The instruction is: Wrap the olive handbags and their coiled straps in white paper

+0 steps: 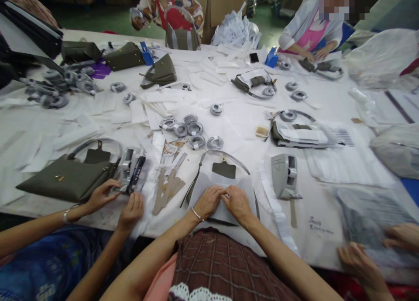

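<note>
A person's left hand (207,201) and right hand (237,202) rest side by side, thumbs touching, on a paper-wrapped handbag (222,185) at the near edge of a crowded work table (235,119). The fingers of both hands are curled down onto the pale wrapping. Whether they pinch a fold or only press on it cannot be told. The bag lies flat directly in front of the person, with its olive flap (224,169) bare above the paper and its covered strap (225,156) arching beyond.

Space around it is tight. Cardboard strips (166,187) lie just beside the bag on the left, and a grey tape dispenser (283,175) stands near it on the right across a band of white paper. Coiled, wrapped straps (193,133) are clustered further up the table.

To the left, a co-worker's two hands (101,195) (131,209) hold a second dispenser (132,169) against an unwrapped olive handbag (65,178). Another person's hands (356,257) reach over plastic sheeting at the lower right.

Handwritten ink notes (319,226) mark the table cover near the dispenser, and a scrawl shows on the dispenser's side. Both are too small to read.
</note>
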A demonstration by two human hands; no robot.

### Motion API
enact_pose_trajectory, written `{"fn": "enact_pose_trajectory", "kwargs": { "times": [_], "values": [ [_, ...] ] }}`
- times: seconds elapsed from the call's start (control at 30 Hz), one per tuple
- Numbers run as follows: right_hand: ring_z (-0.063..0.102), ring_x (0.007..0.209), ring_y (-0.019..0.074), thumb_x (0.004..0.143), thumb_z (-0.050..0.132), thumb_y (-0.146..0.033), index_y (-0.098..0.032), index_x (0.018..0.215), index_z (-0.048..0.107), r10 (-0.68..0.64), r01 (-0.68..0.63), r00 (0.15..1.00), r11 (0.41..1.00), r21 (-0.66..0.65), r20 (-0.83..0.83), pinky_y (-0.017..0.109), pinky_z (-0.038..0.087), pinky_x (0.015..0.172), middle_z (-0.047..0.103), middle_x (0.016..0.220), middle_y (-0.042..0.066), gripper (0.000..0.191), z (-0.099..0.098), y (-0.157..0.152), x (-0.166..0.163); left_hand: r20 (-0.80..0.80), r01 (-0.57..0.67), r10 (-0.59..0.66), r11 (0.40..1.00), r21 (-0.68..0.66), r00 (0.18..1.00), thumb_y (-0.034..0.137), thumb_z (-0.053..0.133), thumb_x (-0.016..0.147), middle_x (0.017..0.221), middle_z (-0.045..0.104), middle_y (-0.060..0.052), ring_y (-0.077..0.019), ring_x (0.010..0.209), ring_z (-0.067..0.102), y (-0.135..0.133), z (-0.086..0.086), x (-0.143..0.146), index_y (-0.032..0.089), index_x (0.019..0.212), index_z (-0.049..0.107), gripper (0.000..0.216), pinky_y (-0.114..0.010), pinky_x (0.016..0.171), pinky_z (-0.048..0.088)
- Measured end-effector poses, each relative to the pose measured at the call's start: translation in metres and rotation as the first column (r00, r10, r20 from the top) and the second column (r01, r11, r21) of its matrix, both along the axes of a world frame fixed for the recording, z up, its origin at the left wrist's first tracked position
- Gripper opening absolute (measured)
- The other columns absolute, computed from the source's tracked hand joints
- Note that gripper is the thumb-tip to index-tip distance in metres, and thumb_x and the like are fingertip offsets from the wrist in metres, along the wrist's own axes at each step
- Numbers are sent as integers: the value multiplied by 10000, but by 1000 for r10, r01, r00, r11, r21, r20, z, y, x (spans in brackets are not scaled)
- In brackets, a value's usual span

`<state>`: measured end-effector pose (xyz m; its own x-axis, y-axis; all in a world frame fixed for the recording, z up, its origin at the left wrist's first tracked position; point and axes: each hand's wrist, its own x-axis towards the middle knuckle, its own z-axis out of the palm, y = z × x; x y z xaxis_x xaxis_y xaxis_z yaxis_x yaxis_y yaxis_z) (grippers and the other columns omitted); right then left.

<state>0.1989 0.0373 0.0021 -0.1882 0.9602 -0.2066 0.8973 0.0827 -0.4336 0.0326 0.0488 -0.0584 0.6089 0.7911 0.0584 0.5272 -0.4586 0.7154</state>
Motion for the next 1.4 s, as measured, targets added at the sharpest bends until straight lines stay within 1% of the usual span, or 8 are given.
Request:
{"fn": "enact_pose_trajectory", "kwargs": {
  "times": [0.2,0.37,0.6,0.87,1.03,1.13,1.23,1.4],
  "values": [
    [582,873,196,914,506,-273,-234,831,635,44,-48,983,999,-16,-177,344,368,808,666,864,19,158,-19,-6,15,120,-2,19,990,-138,993,103,581,823,1234,605,-101,-216,1269,485,4,12,-5,169,1025,589,213,-418,1091,397],
    [576,867,182,911,510,-266,-236,808,636,50,-76,957,994,-81,-287,337,356,806,665,863,7,165,-23,-4,20,108,-8,30,978,-208,994,63,579,792,1240,597,-103,-219,1278,471,5,14,-5,181,849,589,132,-423,1098,389],
    [528,849,191,933,496,-268,-220,834,624,112,-109,972,994,25,-209,338,320,771,632,854,28,168,-32,-8,17,60,19,-9,988,-156,998,36,516,811,1278,570,-117,-238,1308,437,2,3,-2,168,862,612,171,-459,1089,404],
    [507,857,204,897,493,-195,-211,823,600,139,-132,988,987,95,-71,341,322,772,612,851,41,131,-39,-13,12,103,21,-5,987,-159,995,104,578,812,1276,566,-113,-245,1302,435,4,10,-5,178,947,629,162,-464,1091,389],
    [558,859,206,846,497,-179,-210,848,630,72,-65,977,997,43,-200,350,385,791,647,845,39,136,-36,-7,17,40,28,-25,996,-86,999,170,583,851,1268,560,-112,-248,1278,450,3,10,0,193,963,667,142,-448,1082,391],
    [622,807,182,836,485,-211,-216,1031,640,-122,70,920,986,-149,-372,331,459,774,696,874,23,249,-29,8,18,-7,26,-26,999,-47,1000,190,576,861,1284,545,-104,-253,1274,450,2,12,2,206,979,679,157,-452,1079,389],
    [655,780,181,836,492,-260,-215,999,648,-310,211,871,936,-281,-381,314,502,722,720,892,31,230,-21,30,12,-51,44,-44,999,2,998,205,586,855,1305,521,-111,-265,1265,453,0,13,4,194,953,675,132,-448,1060,402],
    [630,949,224,851,510,-220,-219,980,648,-156,151,969,988,-39,-189,368,478,866,704,988,69,189,-22,44,3,-130,19,-8,997,79,991,186,597,828,1301,506,-134,-285,1246,460,-4,13,11,174,1022,602,195,-450,1030,418]
  ]
}}
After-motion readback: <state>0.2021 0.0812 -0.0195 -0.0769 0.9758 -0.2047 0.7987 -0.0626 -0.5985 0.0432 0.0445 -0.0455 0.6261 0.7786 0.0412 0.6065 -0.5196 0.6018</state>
